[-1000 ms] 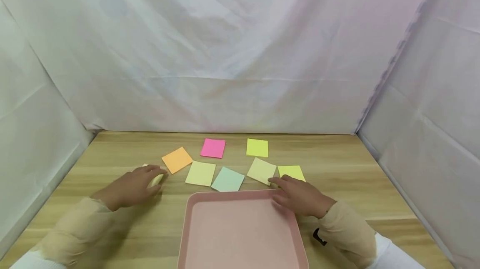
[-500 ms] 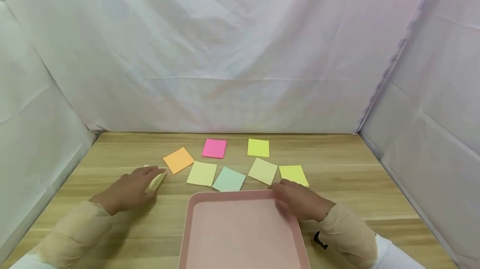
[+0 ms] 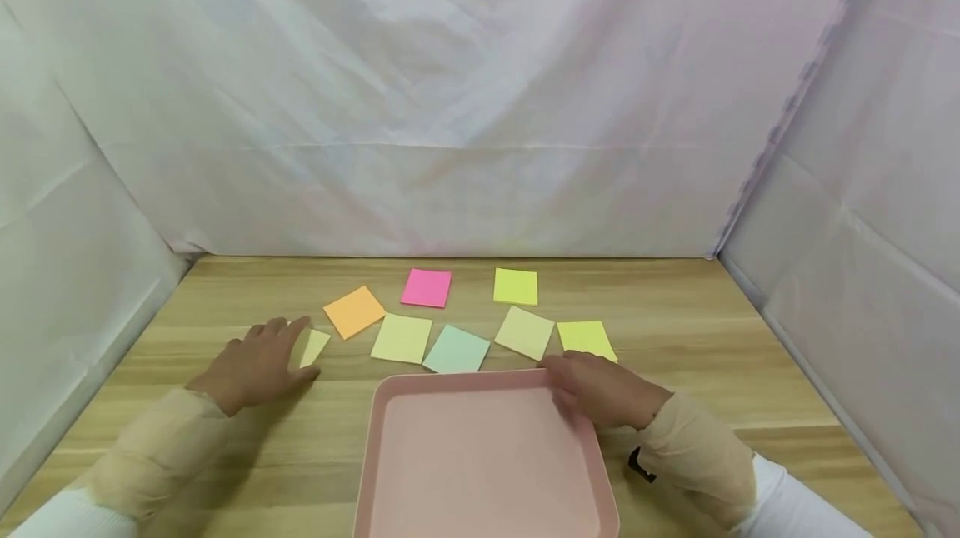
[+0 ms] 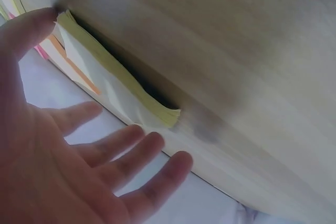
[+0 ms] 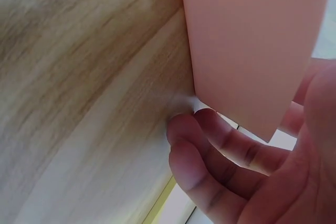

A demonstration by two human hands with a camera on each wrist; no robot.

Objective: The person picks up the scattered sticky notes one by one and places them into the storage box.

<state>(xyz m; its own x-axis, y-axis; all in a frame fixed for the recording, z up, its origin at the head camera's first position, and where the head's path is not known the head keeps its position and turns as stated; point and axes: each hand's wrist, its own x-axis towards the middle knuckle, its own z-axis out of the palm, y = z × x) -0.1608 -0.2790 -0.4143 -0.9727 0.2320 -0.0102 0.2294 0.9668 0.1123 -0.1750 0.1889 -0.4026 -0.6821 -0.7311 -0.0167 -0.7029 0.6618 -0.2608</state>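
Observation:
My left hand (image 3: 251,367) lies over a pale yellow sticky note pad (image 3: 314,346) at the left of the group. Its fingers are spread and relaxed; in the left wrist view the thumb tip meets one end of the pad (image 4: 118,72), with the other fingertips beyond its far side. My right hand (image 3: 611,390) grips the far right corner of a pink tray (image 3: 487,463), thumb inside the rim and fingers curled round the outside. Close beyond that hand is a bright yellow sticky note pad (image 3: 587,337), partly covered by it.
Beyond the tray lie an orange pad (image 3: 355,311), a pink pad (image 3: 427,288), a yellow pad (image 3: 516,286), a mint pad (image 3: 457,350) and two pale yellow pads, one left (image 3: 402,338) and one right (image 3: 525,332). White cloth walls (image 3: 465,205) bound the wooden table (image 3: 690,355).
The left hand has drawn slightly left and its fingers have spread, baring more of the pale yellow pad. The right fingers have moved from beside a pale pad onto the tray's corner.

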